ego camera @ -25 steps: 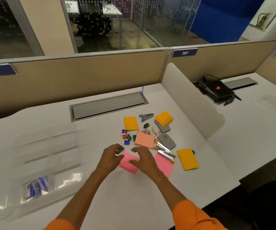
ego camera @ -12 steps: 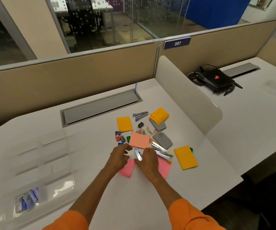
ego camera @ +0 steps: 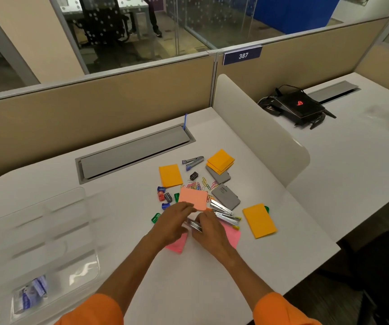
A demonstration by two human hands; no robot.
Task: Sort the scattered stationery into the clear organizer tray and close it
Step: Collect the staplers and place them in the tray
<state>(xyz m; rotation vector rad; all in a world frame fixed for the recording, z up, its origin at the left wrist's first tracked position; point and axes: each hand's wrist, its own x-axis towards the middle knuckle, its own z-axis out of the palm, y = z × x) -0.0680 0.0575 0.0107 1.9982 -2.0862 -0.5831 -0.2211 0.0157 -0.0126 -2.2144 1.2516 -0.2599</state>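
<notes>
A: Where's the clear plastic organizer tray (ego camera: 48, 207)?
B: Nine o'clock, lid open. Sorting's barely begun.
A: Hands?
B: Right hand (ego camera: 209, 233) curls round a small silver metal stapler (ego camera: 193, 225). Left hand (ego camera: 173, 220) meets it, but its grip is too blurred to tell. Next, I'd carry it towards nine. A second ago both lay on the pink sticky notes (ego camera: 177, 245), holding nothing.

Tray (ego camera: 36, 231) blurred, cropped at left; pink notes (ego camera: 232, 235) partly covered.
</notes>
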